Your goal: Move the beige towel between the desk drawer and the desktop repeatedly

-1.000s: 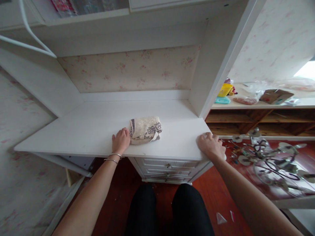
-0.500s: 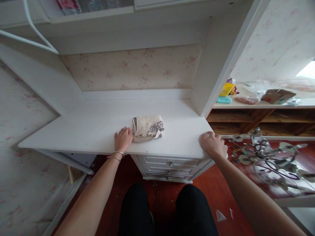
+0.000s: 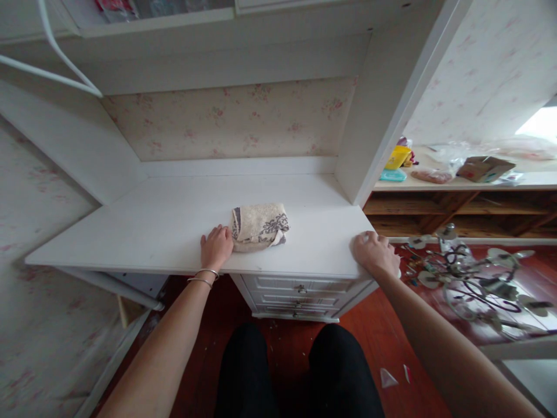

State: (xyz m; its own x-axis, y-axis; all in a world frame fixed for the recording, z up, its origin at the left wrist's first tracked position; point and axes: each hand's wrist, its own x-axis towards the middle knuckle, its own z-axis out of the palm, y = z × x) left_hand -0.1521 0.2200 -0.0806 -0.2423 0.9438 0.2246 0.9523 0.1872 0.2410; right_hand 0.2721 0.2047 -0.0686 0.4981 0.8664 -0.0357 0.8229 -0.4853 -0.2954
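A folded beige cloth with a purple flower pattern point(image 3: 260, 225) lies on the white desk top point(image 3: 165, 232), near its front edge. My left hand point(image 3: 216, 246), with two thin bangles at the wrist, lies on the desk with its curled fingers against the cloth's left side. Whether the fingers grip the cloth I cannot make out. My right hand point(image 3: 373, 254) rests on the desk's front right corner, fingers curled over the edge.
A white drawer unit point(image 3: 300, 293) stands under the desk, right of my knees. A chandelier point(image 3: 474, 278) lies on the red floor at the right. Behind it a low shelf point(image 3: 461, 184) carries a cardboard box, bags and a yellow item. Small scraps lie on the floor.
The hands and cloth stay where they were; only the camera view shifts slightly.
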